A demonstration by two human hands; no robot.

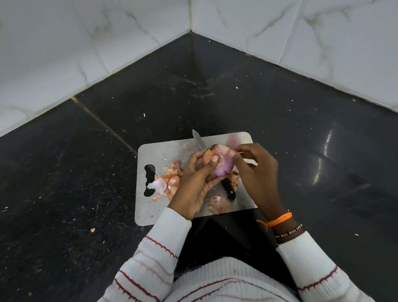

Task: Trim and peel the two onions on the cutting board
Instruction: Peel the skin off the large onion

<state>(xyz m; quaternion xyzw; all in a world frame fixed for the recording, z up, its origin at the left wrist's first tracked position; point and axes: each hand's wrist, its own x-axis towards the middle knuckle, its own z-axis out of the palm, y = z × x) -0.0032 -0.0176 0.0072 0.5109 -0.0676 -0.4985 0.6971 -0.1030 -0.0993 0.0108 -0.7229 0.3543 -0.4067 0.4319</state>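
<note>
Onions are what this job is about, and I reckon everything from the cutting board (162, 149), a pale slab lying on the dark bench (57, 168) in the corner of two marbled tile walls. Above the board's middle my left hand (193, 186) cradles the onion in work (218, 161), fingers curled under and round it, thumb pressed on its near face. Purple flesh shows on the side toward my right hand (252, 173); orange papery skin clings to the side toward my left thumb and over the far end, where a dark patch sits.

My right grip is pinched together at the onion's upper right edge, fingertips (231, 152) on what looks like a loose flap of skin. That is the relation that matters: the remaining skin lies leftward and away from the pinch, so I judge the next pull should run across the onion toward my left palm.

At the board's far right corner lies a round purple shape (233, 140), probably the other onion, already peeled, though it is blurred. The knife (199, 140) lies under my hands, blade pointing to the far edge, black handle (228, 189) toward me. Peelings (167, 183) heap at the board's left by its cut-out handle (149, 171); another scrap (218, 203) lies at the near edge.

No container is in view.
</note>
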